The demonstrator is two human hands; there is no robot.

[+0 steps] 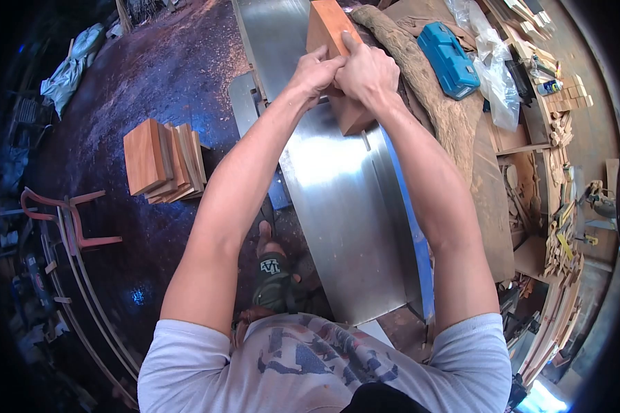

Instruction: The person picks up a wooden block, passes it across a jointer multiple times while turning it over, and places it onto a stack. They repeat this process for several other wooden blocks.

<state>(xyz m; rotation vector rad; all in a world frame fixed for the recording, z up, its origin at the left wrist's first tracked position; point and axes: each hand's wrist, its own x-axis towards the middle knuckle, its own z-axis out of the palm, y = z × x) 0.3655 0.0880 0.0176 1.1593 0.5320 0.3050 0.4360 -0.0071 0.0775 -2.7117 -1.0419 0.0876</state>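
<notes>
Both my arms reach forward over a long metal machine table (344, 234). A reddish-brown wooden board (327, 26) stands on edge on it near the top of the view. My left hand (317, 71) grips the board's near left part. Beside it, touching it, my right hand (370, 70) is closed on the same board, with the thumb along its face. The board's lower end (351, 114) shows beneath my hands. My palms and some fingertips are hidden.
Several boards stand stacked (148, 157) on the left. A pink-red chair frame (83, 224) is at far left. Right of the metal table lie a rough log slab (427, 89), a teal case (449, 60), plastic wrap (497, 82) and many wood offcuts (561, 237).
</notes>
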